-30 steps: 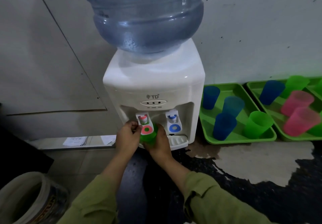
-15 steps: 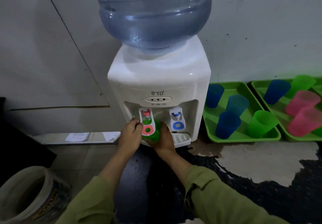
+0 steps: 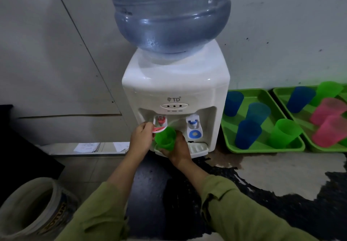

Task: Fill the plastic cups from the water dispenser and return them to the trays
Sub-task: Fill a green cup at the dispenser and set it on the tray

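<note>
Green cup (image 3: 165, 140) under red tap (image 3: 161, 121), contents indiscernible

I have a single view, a wide-angle camera on the person's head, facing forward and steeply down. It sits close in. Both sleeves fill the bottom edge, and the left hand (image 3: 141, 136) and right hand (image 3: 179, 151) meet mid-frame at the water dispenser (image 3: 176, 90). Right of the right hand, the trays (image 3: 266, 149) run off the frame's edge.

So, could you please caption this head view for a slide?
Right hand holds a green cup under the red tap; left hand pinches its lever.
</note>
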`<action>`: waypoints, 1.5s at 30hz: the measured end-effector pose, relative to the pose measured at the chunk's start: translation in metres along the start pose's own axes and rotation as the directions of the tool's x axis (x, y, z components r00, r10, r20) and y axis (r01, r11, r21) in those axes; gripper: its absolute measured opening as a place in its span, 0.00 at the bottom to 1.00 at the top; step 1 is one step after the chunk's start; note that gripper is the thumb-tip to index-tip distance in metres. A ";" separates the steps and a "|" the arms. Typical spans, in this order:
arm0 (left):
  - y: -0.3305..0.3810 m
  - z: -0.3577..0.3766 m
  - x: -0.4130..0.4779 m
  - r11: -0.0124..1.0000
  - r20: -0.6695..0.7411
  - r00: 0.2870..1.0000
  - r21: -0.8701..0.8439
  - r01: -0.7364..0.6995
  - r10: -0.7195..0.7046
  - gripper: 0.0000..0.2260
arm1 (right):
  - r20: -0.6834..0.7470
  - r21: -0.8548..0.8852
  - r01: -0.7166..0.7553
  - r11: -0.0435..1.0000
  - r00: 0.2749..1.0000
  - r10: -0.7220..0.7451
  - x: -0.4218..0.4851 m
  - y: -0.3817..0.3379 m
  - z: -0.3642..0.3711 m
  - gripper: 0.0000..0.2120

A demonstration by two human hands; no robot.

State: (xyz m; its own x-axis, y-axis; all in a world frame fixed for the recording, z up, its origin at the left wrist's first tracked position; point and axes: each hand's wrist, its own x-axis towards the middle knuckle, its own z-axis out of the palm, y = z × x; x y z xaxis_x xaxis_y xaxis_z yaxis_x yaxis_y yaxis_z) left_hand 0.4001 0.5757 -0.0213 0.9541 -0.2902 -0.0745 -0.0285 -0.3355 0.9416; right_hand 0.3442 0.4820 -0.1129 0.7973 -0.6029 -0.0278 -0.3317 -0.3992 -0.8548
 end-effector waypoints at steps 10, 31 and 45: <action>-0.024 0.001 -0.005 0.997 -0.080 0.996 -0.068 0.033 -0.038 0.18 | 0.032 -0.003 -0.022 1.000 0.999 0.022 -0.018 0.006 -0.014 0.33; -0.063 0.039 -0.016 0.955 0.031 0.964 0.130 -0.266 0.264 0.38 | -0.276 -0.052 -0.213 0.976 0.942 0.191 -0.022 0.048 -0.118 0.24; -0.067 0.041 -0.010 0.920 0.006 0.949 0.242 -0.308 0.317 0.37 | -0.192 -0.220 -0.111 0.969 0.979 0.068 -0.003 0.036 -0.137 0.14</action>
State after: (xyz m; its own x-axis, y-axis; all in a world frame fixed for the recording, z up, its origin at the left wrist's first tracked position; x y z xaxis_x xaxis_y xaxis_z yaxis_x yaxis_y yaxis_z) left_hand 0.3804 0.5640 -0.0968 0.8943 -0.3865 0.2255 -0.3928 -0.4362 0.8096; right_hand 0.2607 0.3751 -0.0728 0.6610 -0.7503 0.0140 -0.5205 -0.4719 -0.7116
